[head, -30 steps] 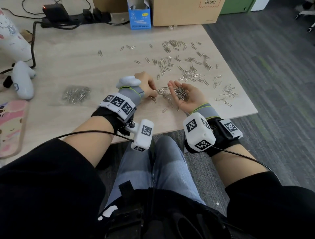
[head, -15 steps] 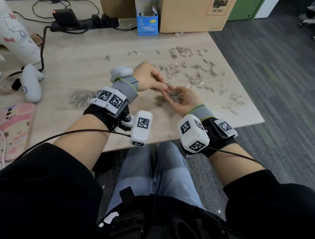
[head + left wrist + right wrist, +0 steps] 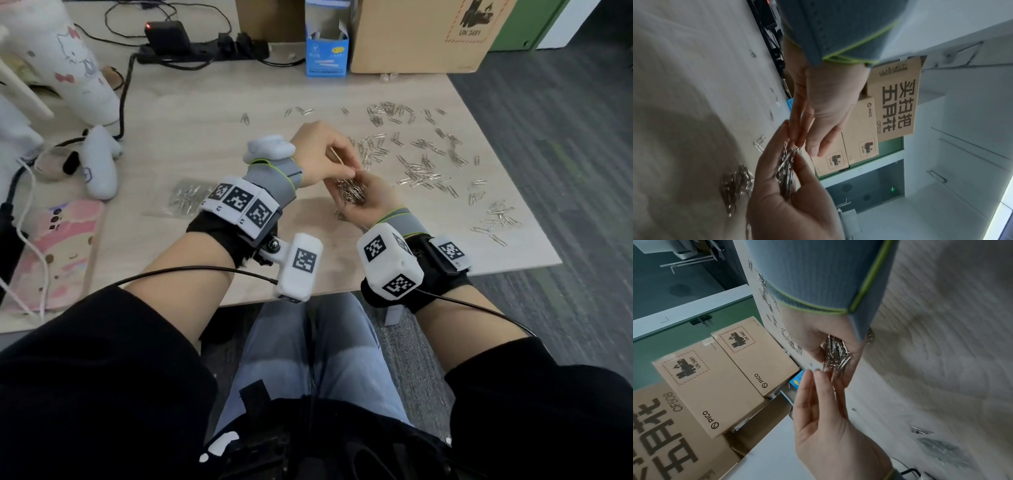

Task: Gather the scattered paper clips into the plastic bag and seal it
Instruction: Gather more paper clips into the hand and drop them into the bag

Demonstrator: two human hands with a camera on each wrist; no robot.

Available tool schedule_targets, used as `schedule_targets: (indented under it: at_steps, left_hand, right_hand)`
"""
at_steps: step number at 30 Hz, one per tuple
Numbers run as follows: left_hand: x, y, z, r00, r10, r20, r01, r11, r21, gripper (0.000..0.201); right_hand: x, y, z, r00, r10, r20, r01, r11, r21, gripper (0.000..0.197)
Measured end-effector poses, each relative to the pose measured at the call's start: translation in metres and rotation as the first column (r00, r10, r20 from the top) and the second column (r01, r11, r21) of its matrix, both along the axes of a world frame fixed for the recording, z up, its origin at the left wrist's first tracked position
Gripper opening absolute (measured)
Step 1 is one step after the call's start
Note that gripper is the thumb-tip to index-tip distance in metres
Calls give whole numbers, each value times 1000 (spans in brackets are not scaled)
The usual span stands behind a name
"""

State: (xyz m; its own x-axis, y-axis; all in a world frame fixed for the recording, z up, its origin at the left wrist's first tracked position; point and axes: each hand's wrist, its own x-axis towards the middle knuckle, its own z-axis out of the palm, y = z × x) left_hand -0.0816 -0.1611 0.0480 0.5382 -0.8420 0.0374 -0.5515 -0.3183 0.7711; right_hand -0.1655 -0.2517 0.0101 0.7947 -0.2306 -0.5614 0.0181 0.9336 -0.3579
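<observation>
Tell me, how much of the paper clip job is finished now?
Partly done. The plastic bag on the table already holds some clips. The right hand cups a pile of clips, and the left hand reaches into it. Many loose clips remain on the table, and the bag is not yet sealed.

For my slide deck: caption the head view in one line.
Left hand drops silver metal paper clips into the cupped right hand, with more clips scattered across the light wooden table.
</observation>
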Motion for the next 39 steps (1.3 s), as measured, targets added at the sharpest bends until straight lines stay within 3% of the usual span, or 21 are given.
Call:
schedule_targets:
  at_steps: [3, 8, 12, 16, 19, 23, 29, 33, 39]
  left_hand:
    - [12, 19, 1, 994, 56, -95, -62, 996, -59, 22]
    - [32, 59, -2, 965, 250, -74, -252, 967, -21, 18]
    - [45, 95, -10, 887, 452, 96, -462, 870, 173, 22]
    - [48, 116, -19, 867, 471, 163, -496, 784, 374, 36]
    - [43, 116, -27, 868, 456, 197, -495, 753, 434, 39]
    - [38, 116, -27, 876, 417, 243, -483, 775, 408, 20]
    - [37, 114, -22, 926, 357, 127, -378, 887, 266, 36]
    - [36, 110, -25, 929, 342, 138, -365, 906, 212, 40]
    - [35, 101, -26, 931, 324, 171, -352, 920, 171, 42]
  right_hand:
    - [8, 7, 0, 1000, -26, -9, 26, 998, 53, 34]
    - [20, 22, -2, 999, 50, 1, -50, 999, 3, 31]
    - [27, 33, -4, 995, 98, -11, -98, 995, 8, 29]
    - [31, 51, -3, 988, 152, -18, -153, 988, -14, 29]
    - [32, 59, -2, 982, 185, -47, -186, 982, -25, 28]
    - [32, 67, -3, 969, 237, -72, -241, 970, -42, 28]
    - [41, 75, 4, 947, 310, -81, -318, 940, -122, 25]
    - [43, 79, 20, 942, 322, -98, -335, 927, -167, 28]
    - [45, 78, 27, 919, 368, -140, -383, 918, -99, 31]
